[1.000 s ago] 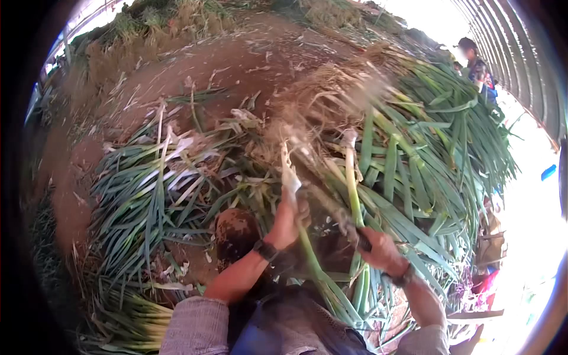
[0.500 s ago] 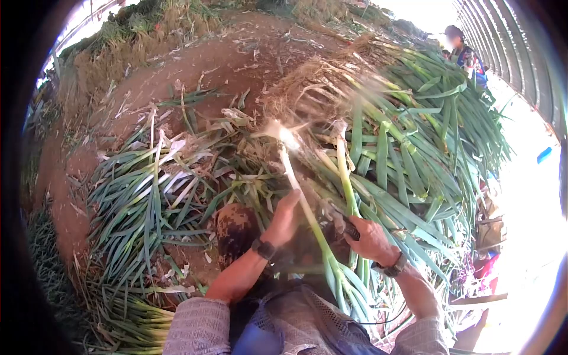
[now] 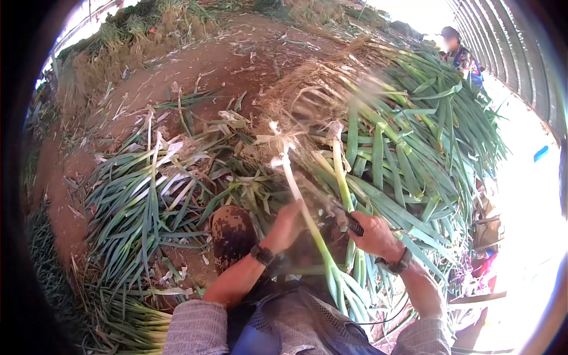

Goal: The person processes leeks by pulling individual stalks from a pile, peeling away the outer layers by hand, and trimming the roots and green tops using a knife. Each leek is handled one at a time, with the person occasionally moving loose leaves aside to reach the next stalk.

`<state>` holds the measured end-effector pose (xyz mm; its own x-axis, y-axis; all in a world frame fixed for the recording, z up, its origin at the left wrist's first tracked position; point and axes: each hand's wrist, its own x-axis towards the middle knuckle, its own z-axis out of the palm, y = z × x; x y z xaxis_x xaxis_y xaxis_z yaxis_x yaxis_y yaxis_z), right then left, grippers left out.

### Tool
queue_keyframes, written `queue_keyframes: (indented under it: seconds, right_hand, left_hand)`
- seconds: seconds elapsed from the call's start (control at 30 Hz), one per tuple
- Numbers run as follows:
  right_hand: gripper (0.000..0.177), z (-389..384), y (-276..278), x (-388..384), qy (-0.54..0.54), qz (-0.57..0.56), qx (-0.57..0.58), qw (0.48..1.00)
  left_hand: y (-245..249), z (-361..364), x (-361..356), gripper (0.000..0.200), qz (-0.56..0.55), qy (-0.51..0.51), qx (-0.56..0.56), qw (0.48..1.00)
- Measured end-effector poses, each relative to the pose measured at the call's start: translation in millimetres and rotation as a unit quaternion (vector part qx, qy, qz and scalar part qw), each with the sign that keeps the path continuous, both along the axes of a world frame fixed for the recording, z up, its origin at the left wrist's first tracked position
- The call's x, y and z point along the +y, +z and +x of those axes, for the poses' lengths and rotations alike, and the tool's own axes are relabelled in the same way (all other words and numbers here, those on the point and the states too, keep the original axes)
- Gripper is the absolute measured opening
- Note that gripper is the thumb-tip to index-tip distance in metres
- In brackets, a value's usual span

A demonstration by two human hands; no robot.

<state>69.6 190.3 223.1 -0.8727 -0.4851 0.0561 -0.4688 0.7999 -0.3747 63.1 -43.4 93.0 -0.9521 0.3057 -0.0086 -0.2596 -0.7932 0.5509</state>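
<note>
My left hand (image 3: 285, 226) is closed around the pale shaft of a long green onion (image 3: 316, 234). Its frayed, peeling white end points away from me, and its green leaves hang toward my lap. A black-handled knife (image 3: 355, 225) is gripped in my right hand (image 3: 377, 238). The thin blade, partly blurred, reaches up and left toward the held onion; whether it touches cannot be made out. Just right of the blade lies another green onion (image 3: 342, 171), its root end also pointing away.
A large heap of green onions (image 3: 408, 139) with dry roots spreads to the right. Bundles of trimmed onions (image 3: 139, 195) lie at the left on brown soil (image 3: 219, 59). My camouflage-clad knee (image 3: 232, 236) is between. Another person (image 3: 461, 56) is at the far right.
Both hands stay closed on the onion and the knife and have moved slightly. Bright glare at the onion's far end has faded, showing loose, peeling white layers there. The view has shifted a little.
</note>
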Motion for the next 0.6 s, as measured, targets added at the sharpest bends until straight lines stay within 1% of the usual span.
queue_keyframes:
  seconds: [0.03, 0.07, 0.13, 0.17, 0.23, 0.27, 0.37, 0.4, 0.43, 0.47, 0.5, 0.57, 0.6]
  right_hand:
    - [0.032, -1.3, 0.6, 0.2, -0.008, 0.009, -0.004, 1.000]
    - [0.032, -3.9, 1.0, -1.1, -0.003, 0.009, -0.002, 1.000]
    - [0.032, -1.4, -2.6, -3.4, -0.001, -0.024, 0.000, 1.000]
    - [0.032, -2.5, -5.8, -2.8, -0.004, -0.028, -0.001, 1.000]
    - [0.032, -11.2, -4.5, -2.7, 0.004, 0.032, -0.020, 0.999]
    - [0.032, -12.2, -1.7, -3.9, -0.008, 0.026, -0.013, 1.000]
    - [0.033, -11.4, 0.4, -9.8, -0.005, 0.000, 0.011, 1.000]
    - [0.033, -12.8, -0.7, -10.4, -0.003, -0.002, 0.012, 1.000]
    - [0.034, -13.0, -2.4, -9.5, 0.010, 0.050, -0.022, 0.998]
    - [0.036, -12.6, -3.4, -7.0, 0.019, 0.103, -0.056, 0.993]
    - [0.036, -11.2, -4.4, -5.2, 0.014, 0.102, -0.054, 0.993]
    - [0.039, -8.7, -6.7, -5.3, -0.011, -0.019, -0.011, 1.000]
    - [0.039, -6.7, 1.2, -7.3, -0.010, -0.015, -0.043, 0.999]
  left_hand:
    - [3.7, 0.4, 0.7, 0.038, 0.047, 0.000, -0.023, 0.999]
    - [7.7, 0.5, 1.4, 0.038, 0.047, 0.004, -0.021, 0.999]
    - [23.9, 9.2, 1.5, 0.043, 0.119, -0.039, -0.058, 0.990]
    - [17.7, 9.3, 0.2, 0.043, 0.116, -0.041, -0.060, 0.991]
    - [9.7, 6.4, -0.9, 0.047, 0.166, -0.054, -0.050, 0.983]
    - [5.5, 7.3, -0.2, 0.049, 0.159, -0.017, -0.086, 0.983]
    - [13.1, 8.2, -7.0, 0.052, 0.131, -0.004, -0.085, 0.988]
    - [23.4, 10.3, -7.7, 0.054, 0.118, 0.002, -0.099, 0.988]
    - [20.1, 10.2, -8.6, 0.054, 0.116, 0.000, -0.099, 0.988]
    - [13.5, 9.6, -9.6, 0.054, 0.139, -0.015, -0.087, 0.986]
    - [12.3, 8.9, -10.5, 0.054, 0.163, -0.031, -0.074, 0.983]
    - [9.5, 6.7, -11.1, 0.053, 0.154, -0.036, -0.082, 0.984]
    - [9.4, 6.5, -11.2, 0.053, 0.154, -0.030, -0.083, 0.984]
